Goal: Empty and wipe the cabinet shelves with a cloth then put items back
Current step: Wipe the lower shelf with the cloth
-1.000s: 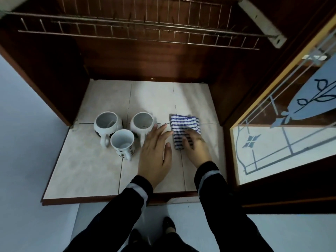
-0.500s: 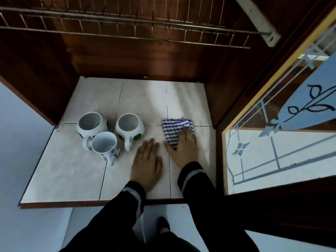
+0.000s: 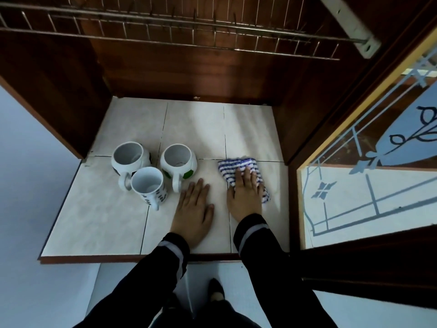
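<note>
A blue-and-white striped cloth (image 3: pixel 238 168) lies folded on the tiled cabinet shelf (image 3: pixel 99 218), right of centre. My right hand (image 3: pixel 244 197) presses flat on the cloth with straight fingers. My left hand (image 3: pixel 192 213) rests flat on the bare tile beside it, fingers straight, holding nothing. Three white mugs stand upright on the left: a round one (image 3: pixel 128 157), a round one with green patches (image 3: pixel 178 160), and a taller dotted one (image 3: pixel 147 184) in front. My left fingertips are just right of the green-patched mug's handle.
A metal wire rack (image 3: pixel 165 27) hangs above the shelf. Dark wooden walls close the shelf at the left (image 3: pixel 47 95) and the back. The open cabinet door with patterned glass (image 3: pixel 369 185) stands at the right. The shelf's front edge (image 3: pixel 118 258) is near my sleeves.
My right hand has slid with the cloth a little toward me and to the right. My left hand drew back from the mug and flattened on the tile. The camera view dipped slightly.
</note>
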Demonstrator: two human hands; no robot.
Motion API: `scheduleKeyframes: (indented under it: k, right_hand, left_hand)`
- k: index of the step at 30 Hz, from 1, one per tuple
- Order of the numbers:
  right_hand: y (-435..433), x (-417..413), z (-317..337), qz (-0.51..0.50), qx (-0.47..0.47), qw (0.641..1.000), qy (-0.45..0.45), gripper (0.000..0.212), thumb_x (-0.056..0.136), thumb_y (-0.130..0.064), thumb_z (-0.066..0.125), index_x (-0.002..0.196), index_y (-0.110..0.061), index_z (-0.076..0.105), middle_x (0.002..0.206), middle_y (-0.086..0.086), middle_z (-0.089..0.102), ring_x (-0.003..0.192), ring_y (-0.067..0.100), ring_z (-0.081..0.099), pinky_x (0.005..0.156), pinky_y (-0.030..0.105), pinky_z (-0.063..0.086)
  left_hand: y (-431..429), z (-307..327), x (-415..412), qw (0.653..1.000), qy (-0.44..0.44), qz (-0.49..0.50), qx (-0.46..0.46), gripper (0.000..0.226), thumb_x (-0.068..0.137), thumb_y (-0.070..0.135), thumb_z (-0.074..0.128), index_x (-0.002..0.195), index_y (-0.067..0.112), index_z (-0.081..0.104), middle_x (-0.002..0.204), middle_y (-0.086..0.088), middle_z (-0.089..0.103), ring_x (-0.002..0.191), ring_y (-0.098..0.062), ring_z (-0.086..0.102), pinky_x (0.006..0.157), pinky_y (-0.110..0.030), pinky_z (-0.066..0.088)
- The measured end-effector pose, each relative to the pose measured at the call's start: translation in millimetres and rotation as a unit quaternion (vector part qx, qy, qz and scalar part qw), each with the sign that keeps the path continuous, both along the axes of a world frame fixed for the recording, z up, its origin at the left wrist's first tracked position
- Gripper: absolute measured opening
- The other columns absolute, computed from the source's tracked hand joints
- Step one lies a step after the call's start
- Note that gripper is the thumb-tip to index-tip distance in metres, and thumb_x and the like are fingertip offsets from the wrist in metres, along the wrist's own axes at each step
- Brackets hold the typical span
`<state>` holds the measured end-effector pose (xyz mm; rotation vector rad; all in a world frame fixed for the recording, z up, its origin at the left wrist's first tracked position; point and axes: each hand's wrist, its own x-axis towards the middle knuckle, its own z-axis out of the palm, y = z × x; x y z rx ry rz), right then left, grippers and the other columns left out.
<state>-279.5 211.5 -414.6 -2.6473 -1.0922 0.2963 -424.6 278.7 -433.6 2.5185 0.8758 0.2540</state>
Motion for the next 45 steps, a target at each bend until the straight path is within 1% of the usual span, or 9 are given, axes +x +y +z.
scheduleKeyframes:
  k: [11, 17, 25, 29, 32, 36, 38, 41, 45]
  right_hand:
    - [-33, -62, -3, -0.042, 0.115, 0.990, 0.065, 0.060, 0.090, -0.024, 0.022, 0.146, -0.012, 0.039, 0.157, 0.012, 0.030, 0.149, 0.028, 0.017, 0.119, 0.044, -0.001]
    - [-57, -92, -6, -0.051, 0.145, 0.988, 0.027, 0.050, 0.094, 0.002, 0.042, 0.144, -0.007, 0.042, 0.152, 0.014, 0.039, 0.146, 0.030, 0.025, 0.120, 0.049, 0.005]
    - [-102, -127, -6, -0.051, 0.136, 0.989, 0.005, 0.044, 0.097, -0.005, 0.040, 0.140, -0.008, 0.047, 0.150, 0.009, 0.043, 0.146, 0.024, 0.027, 0.119, 0.038, 0.002]
    - [-131, -143, -4, -0.079, 0.169, 0.982, 0.039, 0.050, 0.089, -0.011, 0.034, 0.135, -0.004, 0.051, 0.138, 0.019, 0.054, 0.136, 0.029, 0.043, 0.118, 0.045, 0.022]
    - [-164, -155, -2, -0.119, 0.195, 0.971, 0.075, 0.047, 0.087, -0.008, 0.035, 0.130, 0.001, 0.052, 0.116, 0.026, 0.063, 0.109, 0.040, 0.058, 0.090, 0.042, 0.046]
    - [-225, -167, 3, -0.214, 0.224, 0.944, 0.115, 0.027, 0.095, -0.002, 0.043, 0.121, 0.002, 0.050, 0.097, 0.029, 0.063, 0.089, 0.046, 0.058, 0.062, 0.033, 0.028]
    - [-256, -172, 5, -0.259, 0.261, 0.920, 0.137, 0.016, 0.098, -0.003, 0.044, 0.111, 0.005, 0.049, 0.092, 0.030, 0.063, 0.084, 0.047, 0.057, 0.061, 0.035, 0.025]
    - [-299, -180, 6, -0.330, 0.297, 0.876, 0.187, 0.011, 0.102, -0.013, 0.040, 0.099, -0.004, 0.046, 0.087, 0.021, 0.060, 0.081, 0.040, 0.057, 0.068, 0.041, 0.040]
    - [-352, -188, 11, -0.373, 0.351, 0.827, 0.233, 0.021, 0.104, -0.016, 0.037, 0.109, -0.004, 0.053, 0.096, 0.008, 0.063, 0.086, 0.023, 0.057, 0.072, 0.025, 0.044]
  left_hand:
    - [3, 1, -38, 0.998, 0.011, -0.065, 0.008, 0.071, 0.091, 0.044, 0.019, 0.150, 0.009, 0.039, 0.161, -0.011, 0.025, 0.149, -0.032, 0.022, 0.118, -0.040, 0.003]
    - [3, 6, -55, 0.996, 0.000, -0.091, 0.003, 0.076, 0.089, 0.046, 0.012, 0.151, 0.008, 0.035, 0.164, -0.011, 0.018, 0.152, -0.030, 0.012, 0.121, -0.043, 0.002]
    - [-27, 4, -81, 0.995, 0.038, -0.095, 0.003, 0.077, 0.085, 0.048, 0.012, 0.152, 0.015, 0.035, 0.165, -0.004, 0.015, 0.152, -0.025, 0.008, 0.121, -0.046, -0.003]
    - [-50, 3, -93, 0.994, 0.044, -0.093, 0.020, 0.072, 0.087, 0.046, 0.022, 0.146, 0.013, 0.046, 0.160, -0.012, 0.028, 0.149, -0.034, 0.022, 0.119, -0.056, 0.009]
    - [-76, 3, -97, 0.993, 0.040, -0.102, 0.032, 0.072, 0.087, 0.048, 0.021, 0.146, 0.014, 0.046, 0.160, -0.014, 0.028, 0.149, -0.036, 0.023, 0.119, -0.056, 0.009]
    - [-128, 5, -101, 0.993, 0.062, -0.098, -0.006, 0.061, 0.097, 0.047, 0.023, 0.154, 0.025, 0.030, 0.166, -0.004, 0.009, 0.153, -0.024, 0.005, 0.121, -0.045, -0.005]
    - [-157, 5, -104, 0.992, 0.064, -0.107, -0.019, 0.054, 0.103, 0.040, 0.032, 0.156, 0.027, 0.025, 0.166, -0.001, 0.008, 0.153, -0.021, 0.004, 0.122, -0.043, -0.006]
    - [-200, 6, -108, 0.989, 0.051, -0.138, -0.031, 0.053, 0.104, 0.037, 0.035, 0.156, 0.027, 0.025, 0.166, 0.001, 0.012, 0.153, -0.018, 0.006, 0.122, -0.042, -0.004]
    - [-252, 9, -105, 0.980, 0.020, -0.188, -0.070, 0.050, 0.105, 0.035, 0.036, 0.153, 0.024, 0.030, 0.164, 0.002, 0.020, 0.152, -0.016, 0.010, 0.121, -0.038, 0.000]
